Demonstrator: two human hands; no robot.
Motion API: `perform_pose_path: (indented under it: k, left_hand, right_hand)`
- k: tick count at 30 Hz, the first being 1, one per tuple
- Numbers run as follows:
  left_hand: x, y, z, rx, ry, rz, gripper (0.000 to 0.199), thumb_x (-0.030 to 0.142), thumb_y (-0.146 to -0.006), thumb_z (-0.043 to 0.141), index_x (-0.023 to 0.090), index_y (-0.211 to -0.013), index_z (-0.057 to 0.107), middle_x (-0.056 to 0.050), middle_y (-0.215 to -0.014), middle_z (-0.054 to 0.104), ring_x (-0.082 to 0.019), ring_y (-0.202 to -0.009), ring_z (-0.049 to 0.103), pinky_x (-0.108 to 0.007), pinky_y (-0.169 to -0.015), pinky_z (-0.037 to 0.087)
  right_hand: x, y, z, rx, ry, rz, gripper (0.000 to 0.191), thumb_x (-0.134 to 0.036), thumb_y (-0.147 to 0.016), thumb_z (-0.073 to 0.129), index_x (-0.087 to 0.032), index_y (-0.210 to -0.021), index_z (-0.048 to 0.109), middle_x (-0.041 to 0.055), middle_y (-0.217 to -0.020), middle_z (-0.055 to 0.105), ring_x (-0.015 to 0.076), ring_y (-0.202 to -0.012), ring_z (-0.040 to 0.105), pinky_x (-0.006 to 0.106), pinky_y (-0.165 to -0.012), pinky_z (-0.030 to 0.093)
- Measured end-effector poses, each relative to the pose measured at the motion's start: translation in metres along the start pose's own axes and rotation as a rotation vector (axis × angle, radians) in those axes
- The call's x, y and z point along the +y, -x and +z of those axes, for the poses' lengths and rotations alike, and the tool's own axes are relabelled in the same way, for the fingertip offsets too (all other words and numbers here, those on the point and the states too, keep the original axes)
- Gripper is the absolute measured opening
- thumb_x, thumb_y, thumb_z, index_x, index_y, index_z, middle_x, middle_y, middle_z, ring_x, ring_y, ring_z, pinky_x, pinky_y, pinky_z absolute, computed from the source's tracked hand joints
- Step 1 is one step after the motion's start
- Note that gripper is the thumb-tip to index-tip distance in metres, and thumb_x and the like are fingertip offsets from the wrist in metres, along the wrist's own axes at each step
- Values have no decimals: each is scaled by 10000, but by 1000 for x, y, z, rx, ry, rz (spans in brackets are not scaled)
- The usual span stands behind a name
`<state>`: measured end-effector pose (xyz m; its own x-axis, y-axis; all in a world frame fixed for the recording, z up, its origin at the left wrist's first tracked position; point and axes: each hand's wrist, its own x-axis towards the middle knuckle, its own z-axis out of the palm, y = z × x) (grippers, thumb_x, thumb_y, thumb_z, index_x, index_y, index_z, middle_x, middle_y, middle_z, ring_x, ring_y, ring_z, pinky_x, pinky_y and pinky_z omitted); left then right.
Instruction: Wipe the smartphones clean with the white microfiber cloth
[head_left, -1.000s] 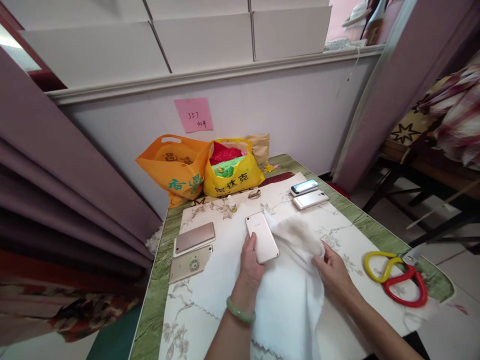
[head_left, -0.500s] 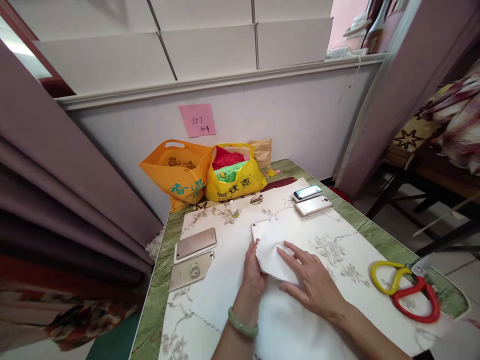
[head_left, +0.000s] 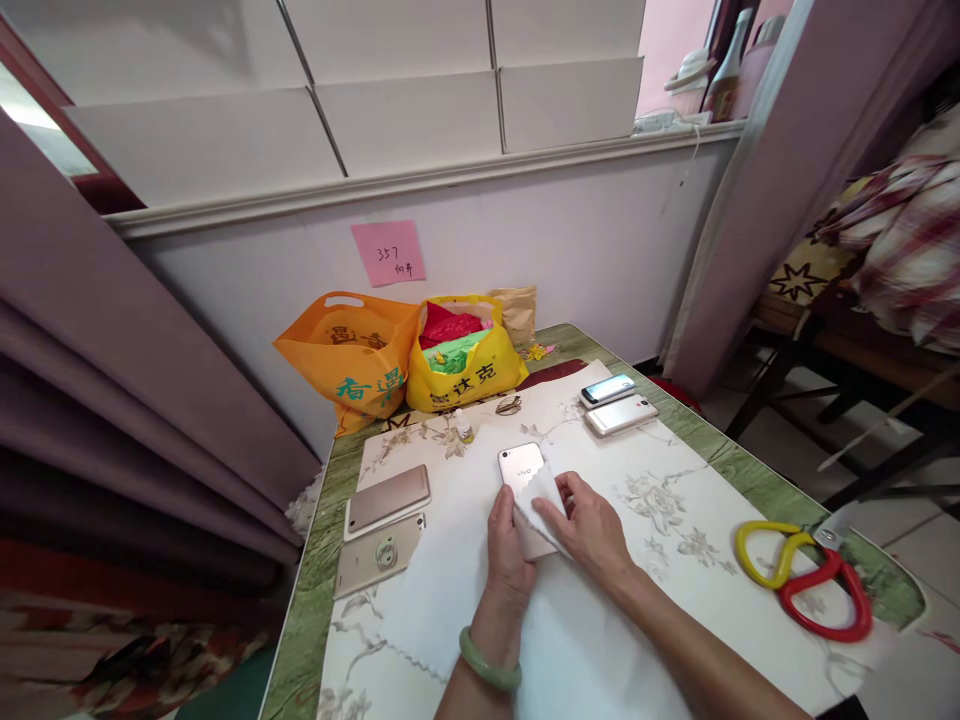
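Note:
A light-coloured smartphone (head_left: pixel 520 460) with its back facing up lies in my left hand (head_left: pixel 511 540), whose fingers and thumb grip its left side. My right hand (head_left: pixel 592 525) pinches a small white cloth (head_left: pixel 541 493) with a zigzag edge and presses it on the phone's back and right side. The cloth covers the middle of the phone; the top and a lower part show. Under both hands a larger white cloth (head_left: pixel 442 580) is spread on the flowered table cover (head_left: pixel 652 500).
Two phones (head_left: pixel 386 497) lie at the left, the nearer with a ring holder. Two more phones (head_left: pixel 621 413) lie at the back right. Large scissors (head_left: pixel 806 575) with yellow and red handles rest at the right. A small bottle (head_left: pixel 464 428), an orange bag (head_left: pixel 341 345) and a yellow bag (head_left: pixel 469 380) stand behind.
My right hand's fingers, spread over the cloth before, have closed on it. The cloth has drawn down and right, baring the phone's upper back.

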<state>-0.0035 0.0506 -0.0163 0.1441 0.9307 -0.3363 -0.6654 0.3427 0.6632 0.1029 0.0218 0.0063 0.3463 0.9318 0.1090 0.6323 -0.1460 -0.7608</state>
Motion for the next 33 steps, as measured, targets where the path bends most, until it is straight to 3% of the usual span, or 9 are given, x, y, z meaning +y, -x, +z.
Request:
perform_pose_path:
  k: [3,8,15,21,24,27,29,31,33]
  left_hand:
    - [1,2,2,-14,-96,15,476,467,-765,680,142,-1114,667,-117,-1143,683,-255,-1083,617,-351,-947,469]
    - [1,7,6,-106,-245,26,458,477,-767,677,136,-1071,674,-103,-1015,712,-242,-993,640,-336,-879,488]
    - [-6,0,1,23,-207,151,443,506,-809,611,139,-1051,672,-97,-1035,704,-206,-940,650,-323,-883,480]
    - [-7,-2,0,187,-56,231,458,536,-825,574,145,-1050,656,-101,-1047,701,-204,-930,658,-320,-850,500]
    - [-6,0,1,169,-23,253,452,532,-816,592,153,-1056,650,-98,-1042,702,-206,-920,662,-322,-839,504]
    - [-1,0,3,109,-2,241,402,486,-777,658,161,-1012,655,-76,-989,709,-199,-878,663,-320,-813,509]
    - [2,0,4,42,9,195,374,442,-738,707,165,-984,656,-59,-938,712,-186,-825,664,-301,-764,513]
    - [5,1,5,-21,-50,142,355,419,-710,734,162,-943,656,-33,-813,704,-146,-663,639,-250,-613,492]
    - [6,1,5,-48,-202,79,343,455,-709,728,148,-837,648,12,-588,626,-87,-433,509,-195,-415,359]
  right_hand:
    - [3,-14,-6,3,-183,39,344,-529,-842,488,-226,-680,485,-44,-576,498,137,-543,461,241,-523,305]
    - [4,-33,-4,70,-299,76,405,-544,-873,406,-229,-620,378,-53,-560,415,133,-559,408,239,-532,297]
    - [14,2,22,-8,-41,-14,332,-439,-941,259,-247,-712,405,-14,-608,492,177,-570,453,280,-572,288]
    - [16,18,20,-119,38,-92,322,-469,-931,304,-250,-710,385,-32,-576,454,170,-538,421,273,-549,264]
    - [16,13,17,-173,-6,-101,357,-497,-918,344,-247,-668,393,-38,-557,449,162,-541,426,261,-542,276]
    - [19,8,14,-122,-95,-78,381,-525,-905,372,-241,-653,403,-40,-563,456,154,-554,426,254,-548,302]
    - [21,3,11,-47,-192,-41,404,-563,-892,389,-236,-658,427,-38,-573,470,149,-559,421,253,-551,326]
    - [21,-1,7,14,-315,2,440,-615,-870,410,-227,-670,470,-31,-579,493,150,-569,434,252,-547,350]
    - [19,-6,3,35,-444,39,479,-663,-840,435,-216,-688,513,-22,-580,519,158,-578,462,254,-540,371]
